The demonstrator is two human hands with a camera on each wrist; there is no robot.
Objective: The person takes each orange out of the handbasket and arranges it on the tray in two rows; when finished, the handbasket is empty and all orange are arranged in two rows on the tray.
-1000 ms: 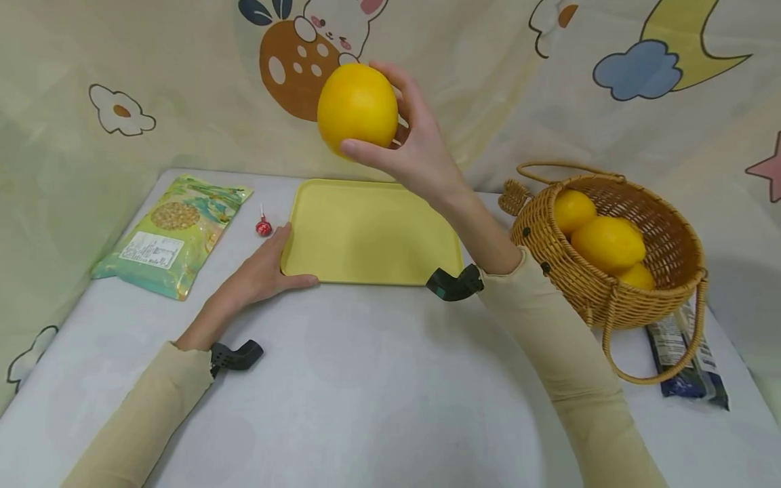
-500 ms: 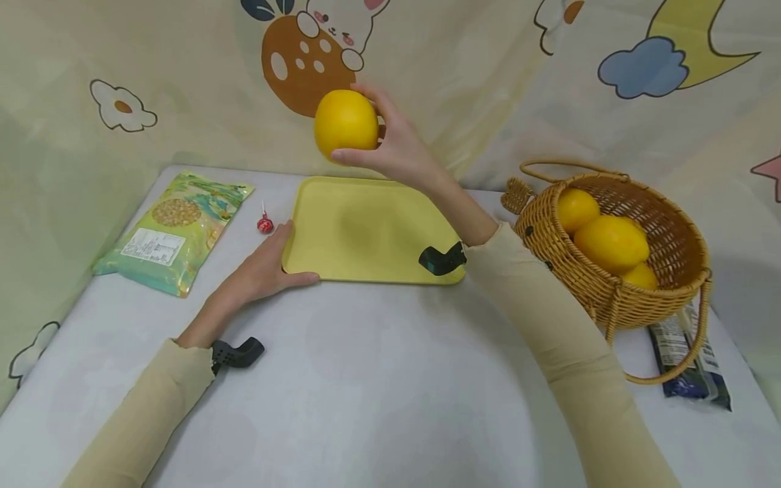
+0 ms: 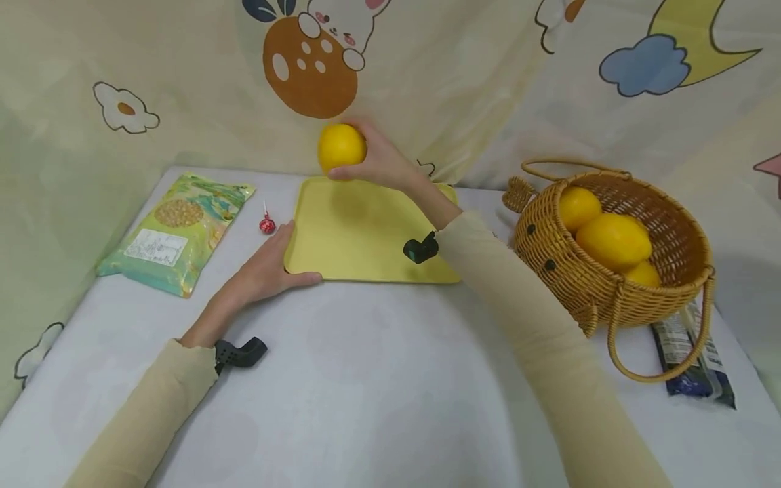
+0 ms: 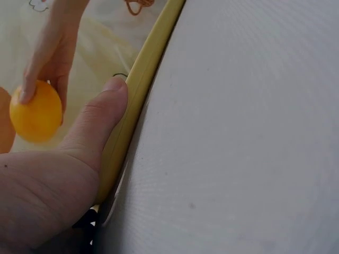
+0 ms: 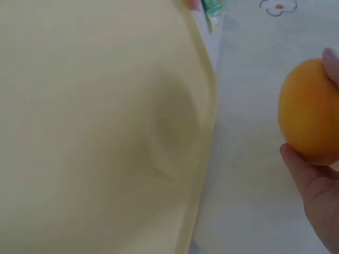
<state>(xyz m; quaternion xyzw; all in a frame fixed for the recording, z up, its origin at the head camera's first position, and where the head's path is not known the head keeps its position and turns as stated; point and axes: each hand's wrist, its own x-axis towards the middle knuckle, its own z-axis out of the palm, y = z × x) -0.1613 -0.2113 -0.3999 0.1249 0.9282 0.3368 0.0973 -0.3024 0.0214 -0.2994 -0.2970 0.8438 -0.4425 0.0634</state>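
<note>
My right hand [image 3: 381, 159] holds a smooth, round yellow fruit [image 3: 341, 146] above the far edge of the yellow tray [image 3: 372, 234]. Thumb and fingers curve around the fruit from its right side, and a soft shadow falls on the tray below. In the right wrist view, the fruit [image 5: 307, 111] hangs beyond the tray's rim. At the tray's near left corner rests my left hand [image 3: 262, 268], its thumb stretched along the front edge and its fingers by the left side. The left wrist view shows that thumb [image 4: 103, 114] lying against the rim.
A wicker basket [image 3: 549, 291] with several yellow fruits [image 3: 613, 240] stands at the right. Beside it lies a dark packet [image 3: 692, 359]. To the left are a green food bag [image 3: 177, 234] and a red lollipop [image 3: 266, 224]. A printed cloth [image 3: 213, 68] hangs behind the table.
My right hand has lowered the yellow fruit and carried it farther away, toward the tray's back edge. The left hand stays at the tray corner.
</note>
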